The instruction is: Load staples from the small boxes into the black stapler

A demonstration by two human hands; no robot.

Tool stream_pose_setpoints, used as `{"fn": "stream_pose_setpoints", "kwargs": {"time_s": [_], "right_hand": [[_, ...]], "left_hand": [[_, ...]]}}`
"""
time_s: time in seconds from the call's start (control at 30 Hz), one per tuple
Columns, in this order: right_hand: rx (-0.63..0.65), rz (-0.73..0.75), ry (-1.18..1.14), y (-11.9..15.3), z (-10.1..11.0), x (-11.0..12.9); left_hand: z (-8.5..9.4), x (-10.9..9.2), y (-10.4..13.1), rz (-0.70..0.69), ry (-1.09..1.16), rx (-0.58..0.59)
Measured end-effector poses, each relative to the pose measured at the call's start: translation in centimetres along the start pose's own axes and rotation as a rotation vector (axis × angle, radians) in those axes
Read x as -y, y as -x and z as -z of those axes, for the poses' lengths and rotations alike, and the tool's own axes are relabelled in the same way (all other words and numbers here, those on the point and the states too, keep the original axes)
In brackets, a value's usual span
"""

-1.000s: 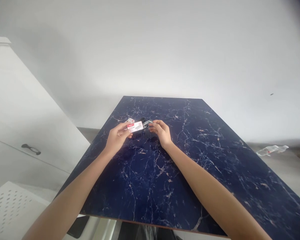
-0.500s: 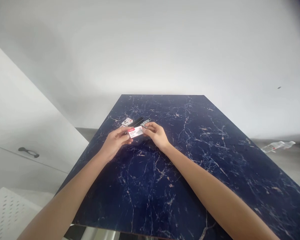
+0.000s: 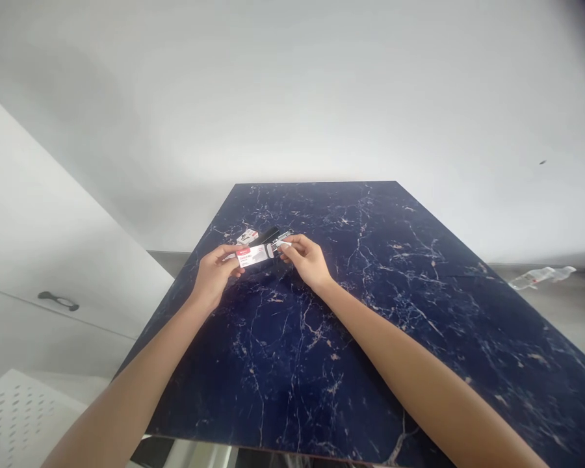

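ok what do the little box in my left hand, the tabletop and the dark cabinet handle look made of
Red-and-white box: likely thin smooth card, from its printed face and straight edges.
Tabletop: smooth, dark blue with pale veining; marble or a printed imitation, can't tell.
Dark handle: perhaps metal, given its slim curved shape, though plastic is possible.

A table (image 3: 292, 364) with a dark blue, marble-patterned top carries the things; white veins branch all over it, with a few pinkish-brown flecks among them. Its near edge shows a thin reddish-brown line, and its far edge runs along by the wall. Toward the far end, left of the middle, lies a small white box (image 3: 247, 237) with red and dark print. Just right of it lies a black stapler (image 3: 267, 234), partly hidden, its metal rail showing.
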State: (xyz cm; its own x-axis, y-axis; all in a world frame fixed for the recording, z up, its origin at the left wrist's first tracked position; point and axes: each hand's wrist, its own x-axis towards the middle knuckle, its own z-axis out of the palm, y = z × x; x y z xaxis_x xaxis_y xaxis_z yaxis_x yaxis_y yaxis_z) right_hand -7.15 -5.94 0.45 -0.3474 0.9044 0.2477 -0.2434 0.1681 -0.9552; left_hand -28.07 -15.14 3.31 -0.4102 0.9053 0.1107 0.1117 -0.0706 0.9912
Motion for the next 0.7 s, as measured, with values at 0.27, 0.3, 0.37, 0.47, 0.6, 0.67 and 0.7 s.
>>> {"fn": "stream_pose_setpoints", "kwargs": {"time_s": [0.27, 0.3, 0.37, 0.47, 0.6, 0.67, 0.7], "right_hand": [[-0.016, -0.020, 0.420, 0.2, -0.1, 0.5], [-0.036, -0.036, 0.445, 0.2, 0.0, 0.5], [-0.054, -0.052, 0.420, 0.1, 0.1, 0.4], [-0.045, -0.051, 0.215, -0.2, 0.2, -0.1], [-0.020, -0.022, 0.136, -0.4, 0.3, -0.6], [-0.018, -0.002, 0.233, -0.4, 0.3, -0.5], [-0.023, -0.002, 0.264, -0.4, 0.3, -0.5]], "left_hand": [[-1.3, 0.6, 0.7, -0.013, -0.014, 0.010], [-1.5, 0.8, 0.8, -0.007, -0.009, 0.025], [-1.8, 1.0, 1.0, 0.001, 0.031, 0.059], [-2.3, 1.1, 1.2, 0.006, 0.139, 0.087], [-2.5, 1.1, 1.6, -0.011, 0.168, 0.127], [-2.6, 1.2, 1.7, -0.014, 0.142, 0.164], [-2.5, 1.2, 1.7, -0.014, 0.133, 0.176]]}}
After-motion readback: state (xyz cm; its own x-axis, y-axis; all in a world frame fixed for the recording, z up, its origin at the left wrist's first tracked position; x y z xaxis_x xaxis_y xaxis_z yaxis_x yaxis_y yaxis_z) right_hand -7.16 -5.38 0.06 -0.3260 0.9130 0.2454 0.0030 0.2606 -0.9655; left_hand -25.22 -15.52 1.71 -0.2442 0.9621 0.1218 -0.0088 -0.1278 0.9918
